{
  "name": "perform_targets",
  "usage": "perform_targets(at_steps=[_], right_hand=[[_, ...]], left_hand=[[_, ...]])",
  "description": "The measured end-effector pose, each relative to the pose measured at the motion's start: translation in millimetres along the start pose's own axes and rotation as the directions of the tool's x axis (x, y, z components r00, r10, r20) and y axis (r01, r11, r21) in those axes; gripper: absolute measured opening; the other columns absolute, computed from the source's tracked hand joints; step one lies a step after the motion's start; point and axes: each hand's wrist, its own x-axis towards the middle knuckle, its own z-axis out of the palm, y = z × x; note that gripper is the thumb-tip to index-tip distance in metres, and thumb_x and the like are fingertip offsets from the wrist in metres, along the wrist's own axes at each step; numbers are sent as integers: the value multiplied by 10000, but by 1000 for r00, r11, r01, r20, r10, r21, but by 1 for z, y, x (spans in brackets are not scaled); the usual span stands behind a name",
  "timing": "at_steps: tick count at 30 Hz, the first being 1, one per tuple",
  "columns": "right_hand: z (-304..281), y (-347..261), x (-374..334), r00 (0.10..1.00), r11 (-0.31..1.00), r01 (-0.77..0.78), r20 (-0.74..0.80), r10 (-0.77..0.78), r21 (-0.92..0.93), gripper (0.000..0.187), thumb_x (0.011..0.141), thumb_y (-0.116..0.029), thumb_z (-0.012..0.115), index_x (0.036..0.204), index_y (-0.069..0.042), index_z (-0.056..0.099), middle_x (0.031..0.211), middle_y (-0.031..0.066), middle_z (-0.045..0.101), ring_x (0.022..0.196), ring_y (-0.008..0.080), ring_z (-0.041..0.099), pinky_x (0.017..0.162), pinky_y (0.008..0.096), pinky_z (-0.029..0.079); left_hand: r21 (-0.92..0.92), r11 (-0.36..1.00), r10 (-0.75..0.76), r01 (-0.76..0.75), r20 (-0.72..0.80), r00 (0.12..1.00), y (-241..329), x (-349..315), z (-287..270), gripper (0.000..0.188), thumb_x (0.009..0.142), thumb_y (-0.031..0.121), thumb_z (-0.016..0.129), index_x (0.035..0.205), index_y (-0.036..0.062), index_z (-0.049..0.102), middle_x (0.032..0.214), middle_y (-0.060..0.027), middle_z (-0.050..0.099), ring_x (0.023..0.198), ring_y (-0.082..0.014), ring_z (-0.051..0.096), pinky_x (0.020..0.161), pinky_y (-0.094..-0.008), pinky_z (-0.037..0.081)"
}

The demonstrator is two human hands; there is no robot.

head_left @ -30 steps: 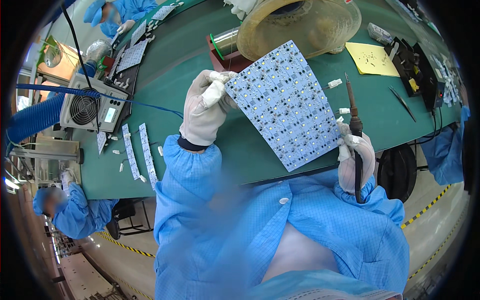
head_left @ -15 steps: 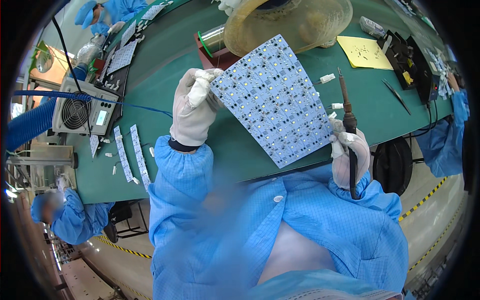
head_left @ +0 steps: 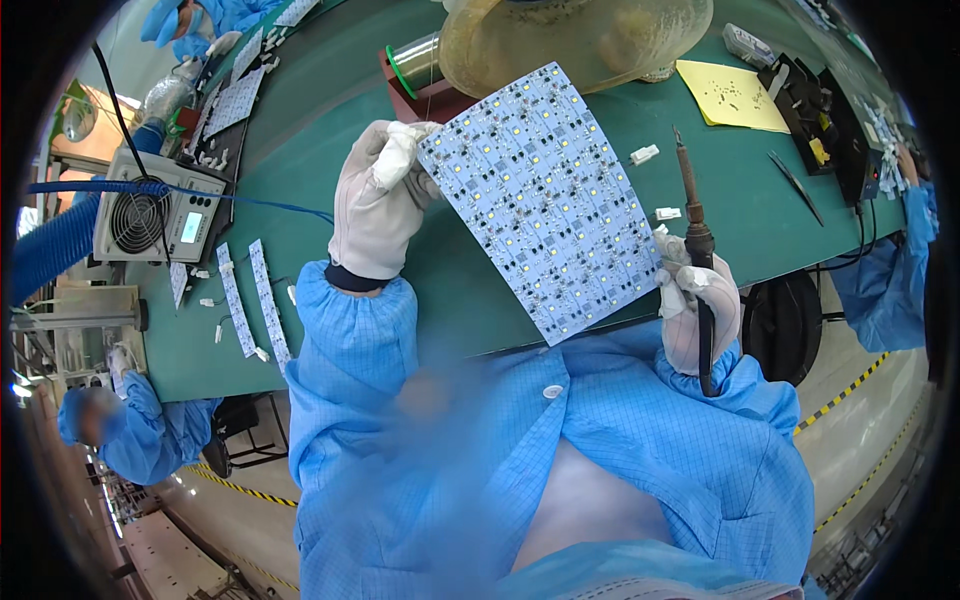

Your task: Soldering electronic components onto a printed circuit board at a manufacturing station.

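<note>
My left hand (head_left: 378, 200), in a white glove, pinches the upper left corner of a white LED circuit board (head_left: 545, 205). The board is dotted with small components and tilted above the green table. My gloved right hand (head_left: 697, 305) is closed around a soldering iron (head_left: 700, 240) whose tip points up and away from me. Fingers of that hand also touch the board's right edge. White connectors (head_left: 668, 214) show just beyond that edge. Behind the left hand stands a spool of solder wire (head_left: 415, 68), its thin wire running down toward the glove.
A large cloudy plastic cover (head_left: 575, 45) stands behind the board. At right are a yellow sheet with small bits (head_left: 730, 95), tweezers (head_left: 796, 188) and a black tool box (head_left: 830, 120). LED strips (head_left: 268, 300) and a fan unit (head_left: 158, 215) lie left. Co-workers sit nearby.
The view has shifted slightly, so the table items sit a little further left. My left hand and the board have moved slightly left; both hands keep their grip.
</note>
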Motion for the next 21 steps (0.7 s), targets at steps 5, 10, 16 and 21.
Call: perform_targets(at_steps=[5,10,16,21], right_hand=[[0,1,-2,1000,1000,-13,12,13,13,322,753,6,717,997,-44,514,874,128,678,874,366,665,758,433,541],[2,0,2,1000,999,-6,25,5,40,311,756,10,710,991,-45,514,863,128,685,872,361,666,771,433,538],[4,0,-2,999,995,-33,4,33,90,324,774,32,684,1030,-46,502,860,128,689,873,343,665,804,437,526],[0,-3,3,997,994,-58,50,53,96,333,782,47,669,1053,-47,498,880,131,677,881,338,662,829,433,513]], left_hand=[[109,994,13,-12,-10,1000,-1,2,-7,322,957,287,554,1040,-23,521,958,-110,629,797,-147,629,704,-260,530],[145,986,70,-76,48,996,-7,3,-11,308,964,272,539,1059,-20,523,969,-104,628,819,-147,629,703,-259,526],[77,997,-22,18,44,999,-3,2,-11,185,994,131,461,1061,-18,546,1001,-78,646,896,-117,622,770,-223,498],[120,992,19,-28,78,997,-5,1,-9,201,990,161,464,1057,-6,553,975,-60,636,858,-104,615,716,-211,501]])
